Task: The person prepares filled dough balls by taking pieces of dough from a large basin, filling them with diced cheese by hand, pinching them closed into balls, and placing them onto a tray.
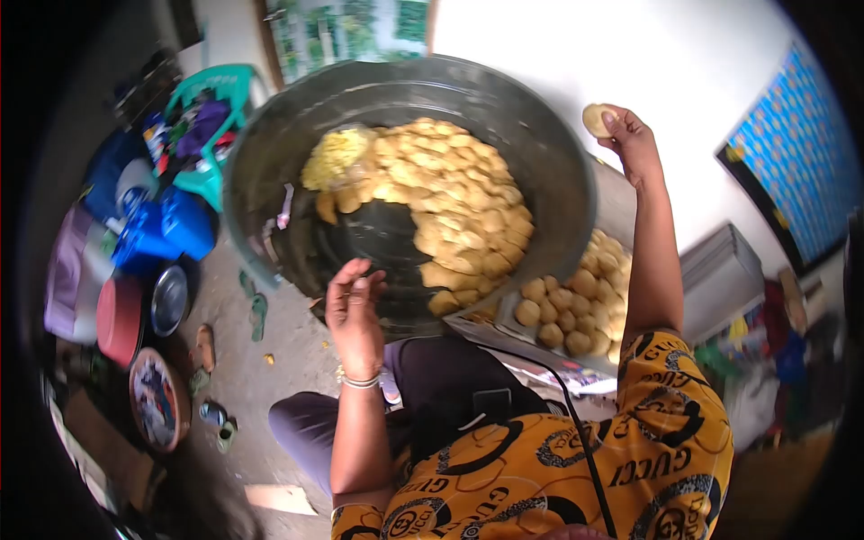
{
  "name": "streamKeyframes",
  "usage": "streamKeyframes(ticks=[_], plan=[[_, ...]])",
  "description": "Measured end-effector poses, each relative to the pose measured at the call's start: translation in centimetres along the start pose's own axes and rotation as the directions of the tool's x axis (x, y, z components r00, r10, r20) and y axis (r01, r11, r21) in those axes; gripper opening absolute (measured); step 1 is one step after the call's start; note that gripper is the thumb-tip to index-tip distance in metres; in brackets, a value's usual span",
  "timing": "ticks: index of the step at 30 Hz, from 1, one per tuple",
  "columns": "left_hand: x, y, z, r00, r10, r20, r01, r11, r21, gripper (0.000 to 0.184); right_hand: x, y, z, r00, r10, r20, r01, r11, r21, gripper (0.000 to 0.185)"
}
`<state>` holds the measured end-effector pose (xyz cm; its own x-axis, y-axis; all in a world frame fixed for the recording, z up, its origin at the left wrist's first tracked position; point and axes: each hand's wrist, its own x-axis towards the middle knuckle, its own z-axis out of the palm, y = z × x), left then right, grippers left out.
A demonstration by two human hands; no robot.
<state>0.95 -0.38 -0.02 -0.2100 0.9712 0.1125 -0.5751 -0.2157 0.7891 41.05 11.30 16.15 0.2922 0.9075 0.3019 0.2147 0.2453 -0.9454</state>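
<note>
A large dark round tub [297, 112] holds many flat yellowish pieces [459, 198] overlapping on its right side. Near its back left lies a heap of small pale yellow bits [337, 157], partly in clear plastic. My right hand [630, 144] is raised beyond the tub's right rim, closed on a round flat piece [597, 121]. Over the tub's front edge is my left hand [355, 301], its fingers curled with the tips near each other; whether anything small is between them cannot be made out. Round dough balls [576, 306] fill a lined box at the tub's right front.
A green chair [238, 85] with clothes stands at the back left. Blue containers [166, 225], a red tub [119, 315] and a basin [160, 396] are on the left. Slippers [259, 317] lie on the floor. Grey stacked panels [724, 270] stand at the right.
</note>
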Motion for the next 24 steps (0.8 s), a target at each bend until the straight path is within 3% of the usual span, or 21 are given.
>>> streamKeyframes(ticks=[3, 5, 7, 9, 15, 16, 18, 19, 20, 21, 22, 23, 24], plan=[[0.1, -0.6, 0.5, 0.999, 0.031, 0.020, -0.032, 0.998, 0.049, 0.023, -3.7, 4.7, -8.6, 0.981, 0.040, -0.192, -0.130, 0.864, -0.487, 0.027], [0.1, -0.8, 0.9, 0.998, 0.051, 0.041, -0.053, 0.998, 0.042, 0.019, -7.1, 6.3, -12.8, 0.962, 0.151, -0.227, -0.247, 0.836, -0.490, 0.028], [0.2, -0.8, 0.9, 0.997, 0.042, 0.058, -0.045, 0.997, 0.067, 0.018, -10.4, 6.3, -14.7, 0.916, 0.264, -0.302, -0.363, 0.867, -0.341, 0.027], [0.4, -0.8, 0.7, 0.996, 0.028, 0.086, -0.032, 0.998, 0.046, 0.017, -12.3, 6.2, -16.5, 0.884, 0.376, -0.276, -0.432, 0.884, -0.179, 0.027], [0.0, -0.7, 0.5, 0.996, 0.006, 0.093, -0.010, 0.999, 0.041, 0.016, -14.8, 6.1, -19.7, 0.860, 0.454, -0.234, -0.467, 0.884, -0.001, 0.034], [0.0, -0.7, 0.5, 0.995, 0.009, 0.099, -0.013, 0.999, 0.039, 0.016, -14.7, 6.9, -20.4, 0.858, 0.469, -0.211, -0.477, 0.879, 0.015, 0.042], [-0.1, -0.6, 0.7, 0.995, 0.009, 0.099, -0.014, 0.999, 0.050, 0.016, -15.1, 8.8, -20.5, 0.838, 0.451, -0.306, -0.519, 0.832, -0.195, 0.042], [0.0, -0.7, 0.8, 0.995, -0.002, 0.104, -0.004, 0.998, 0.059, 0.015, -15.0, 10.0, -20.7, 0.835, 0.428, -0.347, -0.530, 0.794, -0.297, 0.042], [-0.1, -0.7, 0.8, 0.994, -0.012, 0.105, 0.005, 0.998, 0.069, 0.015, -15.3, 11.2, -20.7, 0.832, 0.490, -0.261, -0.546, 0.640, -0.541, 0.040], [0.0, -0.5, 0.8, 0.995, -0.012, 0.101, 0.004, 0.997, 0.079, 0.015, -15.5, 12.9, -20.3, 0.811, 0.492, -0.317, -0.515, 0.343, -0.786, 0.034], [-0.1, -0.5, 0.9, 0.996, -0.021, 0.087, 0.011, 0.994, 0.105, 0.015, -15.3, 14.3, -20.0, 0.828, 0.466, -0.313, -0.423, 0.150, -0.894, 0.027], [0.0, -0.7, 0.6, 0.996, -0.017, 0.085, 0.005, 0.991, 0.133, 0.016, -15.1, 16.7, -21.1, 0.925, 0.311, -0.217, -0.254, 0.081, -0.964, 0.023], [0.0, -0.7, 0.6, 0.997, -0.013, 0.076, 0.000, 0.986, 0.165, 0.016, -14.5, 16.1, -20.7, 0.906, 0.353, -0.233, -0.279, 0.085, -0.956, 0.023]])
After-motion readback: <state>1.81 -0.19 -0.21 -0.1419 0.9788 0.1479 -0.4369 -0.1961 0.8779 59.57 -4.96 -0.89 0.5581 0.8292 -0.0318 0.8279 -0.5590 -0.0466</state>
